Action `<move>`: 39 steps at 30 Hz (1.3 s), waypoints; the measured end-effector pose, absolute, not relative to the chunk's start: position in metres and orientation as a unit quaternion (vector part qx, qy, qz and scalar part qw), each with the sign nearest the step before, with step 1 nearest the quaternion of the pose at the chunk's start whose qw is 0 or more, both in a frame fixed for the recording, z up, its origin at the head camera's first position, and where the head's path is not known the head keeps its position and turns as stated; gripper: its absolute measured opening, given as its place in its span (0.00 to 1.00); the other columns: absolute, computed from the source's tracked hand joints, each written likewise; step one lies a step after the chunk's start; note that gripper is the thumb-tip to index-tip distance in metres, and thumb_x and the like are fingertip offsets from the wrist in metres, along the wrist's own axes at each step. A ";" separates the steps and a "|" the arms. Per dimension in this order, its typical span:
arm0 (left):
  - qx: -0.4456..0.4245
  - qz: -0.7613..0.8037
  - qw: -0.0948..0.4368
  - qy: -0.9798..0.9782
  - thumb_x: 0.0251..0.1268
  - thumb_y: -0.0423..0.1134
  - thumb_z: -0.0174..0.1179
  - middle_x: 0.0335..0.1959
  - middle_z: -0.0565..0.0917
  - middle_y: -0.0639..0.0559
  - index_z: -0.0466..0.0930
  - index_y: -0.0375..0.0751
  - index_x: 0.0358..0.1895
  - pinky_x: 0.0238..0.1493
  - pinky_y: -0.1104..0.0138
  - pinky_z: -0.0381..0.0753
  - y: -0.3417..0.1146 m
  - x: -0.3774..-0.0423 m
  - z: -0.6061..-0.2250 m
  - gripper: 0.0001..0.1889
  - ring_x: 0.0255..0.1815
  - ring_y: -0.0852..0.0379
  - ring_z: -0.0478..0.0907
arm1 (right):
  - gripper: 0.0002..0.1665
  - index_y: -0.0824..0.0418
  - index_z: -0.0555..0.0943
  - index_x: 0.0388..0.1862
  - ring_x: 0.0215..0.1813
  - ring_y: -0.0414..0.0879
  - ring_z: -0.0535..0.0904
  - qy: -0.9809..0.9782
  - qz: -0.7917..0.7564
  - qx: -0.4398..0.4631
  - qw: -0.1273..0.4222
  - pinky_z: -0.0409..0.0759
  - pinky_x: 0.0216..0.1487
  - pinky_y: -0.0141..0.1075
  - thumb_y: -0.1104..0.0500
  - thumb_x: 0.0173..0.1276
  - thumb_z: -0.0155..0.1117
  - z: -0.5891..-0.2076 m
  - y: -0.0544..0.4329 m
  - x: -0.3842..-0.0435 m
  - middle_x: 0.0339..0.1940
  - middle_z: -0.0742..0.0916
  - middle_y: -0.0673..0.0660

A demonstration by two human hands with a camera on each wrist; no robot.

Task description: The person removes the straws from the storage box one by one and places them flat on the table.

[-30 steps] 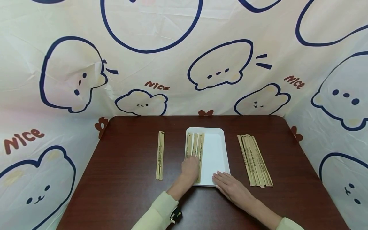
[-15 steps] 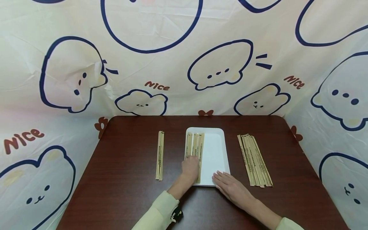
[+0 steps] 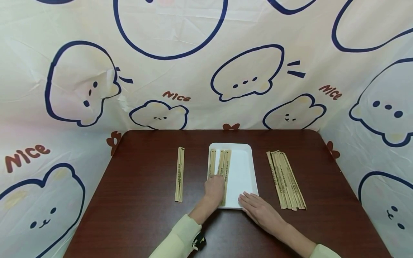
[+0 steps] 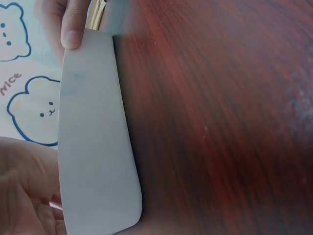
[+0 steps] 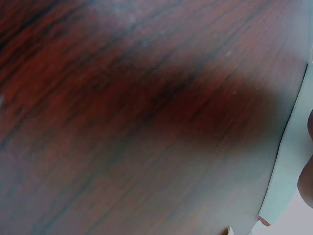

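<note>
My left hand (image 3: 214,189), fingers bent, grips paper-wrapped chopsticks (image 3: 223,162) near the front of the white tray (image 3: 240,161). The bent fingers hide their lower part. A separate wrapped pair (image 3: 212,157) lies along the tray's left side. My right hand (image 3: 262,212) rests over the front right corner with fairly straight fingers. In the left wrist view, one digit of the right hand (image 4: 73,24) touches the outer tray wall (image 4: 95,132), and the left palm (image 4: 24,181) is behind the wall. In the right wrist view, fingertips (image 5: 306,181) touch the wall.
Two wrapped chopstick pairs (image 3: 179,175) lie left of the tray. A larger row of several wrapped pairs (image 3: 286,181) lies to its right. All are on a dark brown wooden table (image 3: 138,200), with a printed cloth (image 3: 200,79) hanging behind.
The middle wrapped chopsticks have shifted right against the rightmost ones in the tray, widening the gap from the left pair. My left hand has moved slightly right; my right hand stays put.
</note>
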State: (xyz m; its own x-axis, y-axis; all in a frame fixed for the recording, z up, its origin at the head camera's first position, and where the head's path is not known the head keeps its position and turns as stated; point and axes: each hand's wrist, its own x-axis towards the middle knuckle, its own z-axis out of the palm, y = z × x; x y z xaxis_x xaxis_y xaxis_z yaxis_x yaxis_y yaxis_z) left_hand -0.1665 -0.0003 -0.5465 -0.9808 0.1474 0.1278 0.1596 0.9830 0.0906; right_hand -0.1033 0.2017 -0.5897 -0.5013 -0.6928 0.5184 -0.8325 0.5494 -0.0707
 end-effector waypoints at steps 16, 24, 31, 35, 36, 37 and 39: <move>-0.080 -0.062 0.062 -0.993 0.57 0.29 0.67 0.22 0.80 0.39 0.80 0.29 0.31 0.18 0.59 0.83 -0.002 -0.167 -0.548 0.06 0.23 0.47 0.82 | 0.27 0.69 0.80 0.60 0.61 0.56 0.80 -0.856 0.159 0.446 0.209 0.77 0.60 0.52 0.52 0.84 0.40 -0.591 0.202 -0.103 0.59 0.84 0.63; -0.081 -0.067 0.058 -0.993 0.60 0.30 0.66 0.22 0.79 0.39 0.80 0.29 0.34 0.18 0.62 0.82 -0.004 -0.167 -0.539 0.06 0.21 0.48 0.82 | 0.29 0.69 0.81 0.60 0.61 0.56 0.80 -0.856 0.159 0.445 0.209 0.77 0.60 0.52 0.51 0.85 0.38 -0.591 0.202 -0.103 0.59 0.84 0.63; -0.066 -0.090 0.046 -0.993 0.59 0.30 0.65 0.23 0.79 0.40 0.80 0.30 0.35 0.20 0.61 0.84 -0.012 -0.171 -0.529 0.06 0.23 0.45 0.83 | 0.29 0.69 0.81 0.59 0.60 0.56 0.80 -0.856 0.160 0.444 0.211 0.78 0.59 0.52 0.51 0.85 0.37 -0.591 0.202 -0.103 0.58 0.84 0.63; -0.066 -0.091 0.045 -0.993 0.57 0.30 0.65 0.24 0.80 0.38 0.80 0.30 0.36 0.21 0.59 0.84 -0.019 -0.173 -0.522 0.07 0.23 0.44 0.82 | 0.30 0.69 0.81 0.59 0.61 0.56 0.80 -0.855 0.160 0.444 0.213 0.78 0.59 0.52 0.51 0.85 0.37 -0.591 0.202 -0.102 0.58 0.84 0.63; -0.066 -0.095 0.047 -0.992 0.56 0.30 0.66 0.25 0.80 0.37 0.80 0.29 0.38 0.22 0.59 0.84 -0.021 -0.173 -0.521 0.09 0.23 0.44 0.82 | 0.30 0.69 0.81 0.59 0.61 0.56 0.80 -0.855 0.161 0.444 0.214 0.78 0.59 0.52 0.51 0.85 0.37 -0.591 0.202 -0.102 0.58 0.84 0.63; -0.066 -0.097 0.048 -0.992 0.56 0.31 0.66 0.25 0.81 0.36 0.80 0.29 0.39 0.22 0.58 0.84 -0.023 -0.174 -0.519 0.09 0.24 0.43 0.82 | 0.30 0.69 0.81 0.59 0.61 0.56 0.80 -0.856 0.160 0.443 0.214 0.78 0.59 0.52 0.50 0.85 0.37 -0.591 0.202 -0.102 0.58 0.84 0.63; -0.062 -0.109 0.049 -0.991 0.55 0.31 0.66 0.25 0.81 0.35 0.80 0.29 0.39 0.23 0.57 0.84 -0.027 -0.174 -0.517 0.10 0.24 0.42 0.82 | 0.29 0.69 0.81 0.59 0.61 0.56 0.80 -0.856 0.160 0.443 0.213 0.78 0.59 0.52 0.50 0.85 0.37 -0.592 0.202 -0.103 0.58 0.84 0.63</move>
State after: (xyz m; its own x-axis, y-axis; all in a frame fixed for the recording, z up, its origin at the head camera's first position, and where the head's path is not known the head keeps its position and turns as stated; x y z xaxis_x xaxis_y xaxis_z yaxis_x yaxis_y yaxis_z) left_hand -0.1743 -0.0267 -0.5167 -0.9875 0.1131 0.1099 0.1344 0.9683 0.2108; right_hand -0.1025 0.2023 -0.5915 -0.5173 -0.6894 0.5071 -0.8261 0.5571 -0.0853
